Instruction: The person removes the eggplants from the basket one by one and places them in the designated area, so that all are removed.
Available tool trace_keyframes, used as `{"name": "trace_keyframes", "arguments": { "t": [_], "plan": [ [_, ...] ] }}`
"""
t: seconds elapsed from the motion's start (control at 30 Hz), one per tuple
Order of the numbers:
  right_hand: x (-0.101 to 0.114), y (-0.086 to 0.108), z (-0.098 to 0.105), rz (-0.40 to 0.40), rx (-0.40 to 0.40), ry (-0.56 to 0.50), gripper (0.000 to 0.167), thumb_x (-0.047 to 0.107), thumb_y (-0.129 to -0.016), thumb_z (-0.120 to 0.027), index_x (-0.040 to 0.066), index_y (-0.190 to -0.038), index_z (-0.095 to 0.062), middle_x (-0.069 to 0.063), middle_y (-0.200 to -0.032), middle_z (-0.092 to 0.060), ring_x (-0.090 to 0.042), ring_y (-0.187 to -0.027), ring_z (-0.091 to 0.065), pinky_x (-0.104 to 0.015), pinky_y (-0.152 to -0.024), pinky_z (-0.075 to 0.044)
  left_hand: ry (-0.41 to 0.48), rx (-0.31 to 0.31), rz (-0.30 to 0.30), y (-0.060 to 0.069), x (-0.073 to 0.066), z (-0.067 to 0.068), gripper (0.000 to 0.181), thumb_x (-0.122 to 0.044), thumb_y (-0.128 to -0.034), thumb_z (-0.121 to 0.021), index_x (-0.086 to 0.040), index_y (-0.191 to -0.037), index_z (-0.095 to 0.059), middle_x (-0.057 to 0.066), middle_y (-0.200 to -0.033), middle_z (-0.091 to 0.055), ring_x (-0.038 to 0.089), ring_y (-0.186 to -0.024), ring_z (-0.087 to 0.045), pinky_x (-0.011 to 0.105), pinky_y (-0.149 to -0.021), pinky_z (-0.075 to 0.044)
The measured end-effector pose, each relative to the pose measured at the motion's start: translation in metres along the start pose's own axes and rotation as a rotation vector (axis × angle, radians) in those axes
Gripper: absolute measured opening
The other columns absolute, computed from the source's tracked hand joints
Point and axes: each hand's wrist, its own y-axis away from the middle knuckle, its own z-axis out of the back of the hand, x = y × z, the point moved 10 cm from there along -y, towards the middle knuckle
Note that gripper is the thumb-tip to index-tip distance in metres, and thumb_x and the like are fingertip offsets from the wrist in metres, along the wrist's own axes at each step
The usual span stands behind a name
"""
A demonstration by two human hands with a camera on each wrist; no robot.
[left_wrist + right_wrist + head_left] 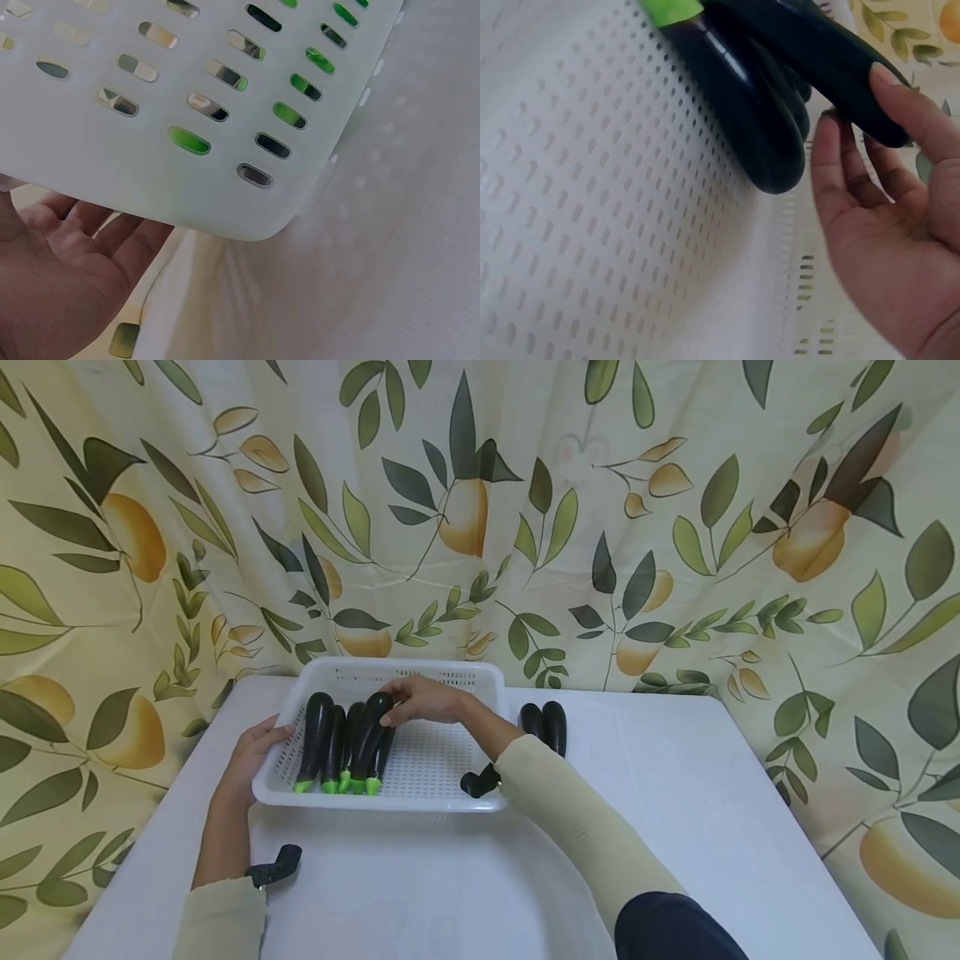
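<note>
A white perforated plastic basket (450, 777) stands on the table with several dark eggplants (318, 739) lying side by side in its left half, green stem ends toward the near side. My right hand (423, 700) reaches over the basket and pinches the rounded far end of one eggplant (369, 735). In the right wrist view, the thumb presses on top of this held eggplant (825, 60) with the fingers beneath; another eggplant (731, 97) lies beside it. My left hand (251, 756) holds the basket's left rim, and its fingers show below the rim (97, 187) in the left wrist view.
Two more eggplants (554, 727) lie on the white-covered table (660, 777) just right of the basket, partly hidden by my right arm. A leaf-and-fruit patterned curtain (555, 527) hangs behind the table. Each wrist wears a black camera mount (276, 866).
</note>
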Motion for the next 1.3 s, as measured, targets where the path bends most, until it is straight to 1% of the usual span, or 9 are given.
{"name": "trace_keyframes", "arguments": {
  "t": [0.17, 0.37, 0.53, 0.7, 0.83, 0.93, 1.03, 1.13, 1.3],
  "plan": [
    [0.007, 0.007, 0.008, 0.04, -0.019, -0.107, 0.035, -0.012, -0.1, -0.058, -0.009, -0.134, -0.053, -0.009, -0.112, -0.069, -0.018, -0.102, -0.066, -0.055, -0.112, -0.042, 0.006, 0.007, -0.007, -0.001, -0.001, -0.001, 0.062, -0.029, -0.1127, -0.048, -0.003, -0.166, -0.027, -0.014, -0.126, -0.064, 0.002, -0.102, -0.069, 0.03, -0.087, -0.059],
    [0.009, 0.015, 0.011, 0.06, -0.053, -0.23, 0.026, -0.015, -0.102, -0.051, -0.006, -0.126, -0.053, -0.008, -0.111, -0.068, -0.018, -0.103, -0.067, -0.05, -0.11, -0.046, 0.025, 0.021, -0.013, -0.001, 0.0, -0.004, 0.063, -0.028, -0.1126, -0.047, -0.002, -0.165, -0.026, -0.015, -0.123, -0.065, 0.003, -0.102, -0.07, 0.031, -0.086, -0.06],
    [0.011, 0.019, 0.011, 0.068, -0.062, -0.293, 0.032, -0.013, -0.103, -0.047, -0.01, -0.135, -0.047, -0.013, -0.117, -0.063, -0.021, -0.109, -0.066, -0.054, -0.111, -0.043, 0.031, 0.018, -0.011, 0.001, 0.0, -0.006, 0.063, -0.029, -0.1123, -0.048, -0.001, -0.165, -0.026, -0.014, -0.122, -0.065, 0.004, -0.101, -0.07, 0.032, -0.084, -0.06],
    [0.011, 0.021, 0.016, 0.038, -0.11, -0.295, 0.044, -0.007, -0.102, -0.047, -0.01, -0.146, -0.042, -0.014, -0.12, -0.06, -0.024, -0.108, -0.065, -0.052, -0.106, -0.049, 0.012, 0.014, -0.004, 0.0, 0.002, -0.006, 0.063, -0.03, -0.1127, -0.047, -0.004, -0.166, -0.026, -0.003, -0.136, -0.062, 0.003, -0.103, -0.069, 0.03, -0.087, -0.059],
    [0.013, 0.024, 0.018, 0.035, -0.135, -0.285, 0.044, -0.005, -0.104, -0.048, -0.009, -0.147, -0.042, -0.013, -0.117, -0.062, -0.024, -0.102, -0.068, -0.052, -0.104, -0.051, -0.009, 0.008, 0.012, -0.001, 0.004, -0.006, 0.062, -0.029, -0.1132, -0.045, -0.006, -0.167, -0.025, 0.009, -0.15, -0.054, 0.003, -0.105, -0.068, 0.03, -0.088, -0.058],
    [0.019, 0.028, 0.019, 0.055, -0.146, -0.278, 0.041, -0.004, -0.103, -0.047, -0.008, -0.144, -0.045, -0.012, -0.113, -0.064, -0.024, -0.098, -0.069, -0.054, -0.105, -0.05, -0.022, -0.001, 0.019, -0.001, 0.005, -0.004, 0.061, -0.03, -0.1132, -0.045, -0.006, -0.167, -0.026, 0.013, -0.153, -0.051, 0.002, -0.104, -0.068, 0.031, -0.088, -0.059],
    [0.023, 0.032, 0.021, 0.063, -0.16, -0.278, 0.037, -0.003, -0.101, -0.048, -0.007, -0.138, -0.048, -0.011, -0.11, -0.065, -0.023, -0.096, -0.07, -0.054, -0.105, -0.05, -0.029, -0.002, 0.014, -0.001, 0.004, -0.003, 0.061, -0.031, -0.113, -0.045, -0.006, -0.166, -0.027, 0.011, -0.151, -0.055, 0.002, -0.103, -0.069, 0.031, -0.087, -0.059],
    [0.022, 0.036, 0.022, 0.04, -0.169, -0.288, 0.034, -0.004, -0.1, -0.048, -0.006, -0.134, -0.05, -0.009, -0.106, -0.066, -0.022, -0.094, -0.07, -0.054, -0.104, -0.05, -0.041, -0.004, 0.002, 0.0, 0.001, -0.002, 0.062, -0.032, -0.1128, -0.045, -0.006, -0.166, -0.027, 0.006, -0.145, -0.059, 0.002, -0.102, -0.069, 0.031, -0.086, -0.059],
    [0.02, 0.045, 0.024, 0.009, -0.176, -0.282, 0.039, -0.005, -0.1, -0.05, -0.007, -0.139, -0.049, -0.011, -0.107, -0.066, -0.022, -0.096, -0.069, -0.057, -0.105, -0.049, -0.04, -0.001, -0.005, 0.001, 0.0, -0.002, 0.062, -0.032, -0.1128, -0.046, -0.005, -0.166, -0.027, -0.003, -0.137, -0.062, 0.001, -0.102, -0.069, 0.03, -0.086, -0.059]
  ]
}}
